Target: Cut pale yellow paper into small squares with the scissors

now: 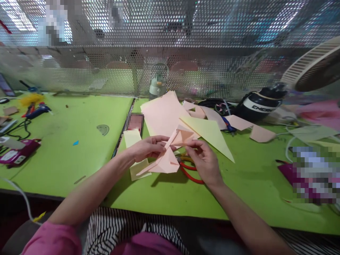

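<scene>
My left hand (147,148) and my right hand (203,159) both grip a folded piece of pale pink paper (170,156), held just above the green table (79,163). The left fingers pinch its upper left edge, the right fingers hold its upper right fold. Under the paper lie red-handled scissors (190,171). A pale yellow paper strip (134,141) lies under my left wrist. A large pink sheet (162,113) and a yellow triangle of paper (212,136) lie just behind the hands.
A perforated metal screen (170,53) closes the back of the table. A green bottle (158,85) stands against it. A black helmet (259,104), pink paper scraps (261,134) and a fan (313,65) are at right. A glue gun (37,110) and a magenta tool (17,153) lie at left.
</scene>
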Available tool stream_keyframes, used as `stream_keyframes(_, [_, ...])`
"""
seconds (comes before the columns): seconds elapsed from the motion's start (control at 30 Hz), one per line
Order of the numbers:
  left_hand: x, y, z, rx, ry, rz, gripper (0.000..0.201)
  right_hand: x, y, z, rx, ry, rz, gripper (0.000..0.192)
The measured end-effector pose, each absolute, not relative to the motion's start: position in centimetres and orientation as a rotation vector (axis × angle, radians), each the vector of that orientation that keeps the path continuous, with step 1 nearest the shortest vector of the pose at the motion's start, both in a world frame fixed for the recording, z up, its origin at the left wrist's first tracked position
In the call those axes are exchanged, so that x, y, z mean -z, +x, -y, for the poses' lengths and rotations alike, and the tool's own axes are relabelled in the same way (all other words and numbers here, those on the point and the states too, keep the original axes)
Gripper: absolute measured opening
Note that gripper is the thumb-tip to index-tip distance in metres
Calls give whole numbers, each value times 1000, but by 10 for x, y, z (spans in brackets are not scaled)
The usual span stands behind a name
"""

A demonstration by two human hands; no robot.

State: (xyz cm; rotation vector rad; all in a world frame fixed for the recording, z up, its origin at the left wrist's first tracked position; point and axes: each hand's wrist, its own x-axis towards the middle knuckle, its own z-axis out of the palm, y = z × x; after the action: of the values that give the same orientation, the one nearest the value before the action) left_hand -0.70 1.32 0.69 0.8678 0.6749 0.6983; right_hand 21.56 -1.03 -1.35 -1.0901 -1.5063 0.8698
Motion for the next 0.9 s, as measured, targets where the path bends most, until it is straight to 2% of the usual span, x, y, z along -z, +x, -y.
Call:
stream_keyframes(0.2, [-6, -6, -13, -721, 855, -667, 34, 14, 215, 9, -846, -1067, 1554, 19])
stream_keyframes(0.33, [-7, -2, -12, -776, 814, -705, 33, 13, 217, 10, -753, -1150, 1482, 31])
stream_keyframes(0.4, [-8, 0, -12, -821, 790, -733, 32, 11, 218, 11, -704, -1161, 1485, 32])
stream_keyframes(0.7, [-7, 3, -13, -899, 757, -776, 30, 13, 211, 16, -945, -1137, 1689, 26])
stream_keyframes(0.9, [-5, 3, -13, -892, 764, -764, 26, 16, 211, 16, -950, -1125, 1695, 24])
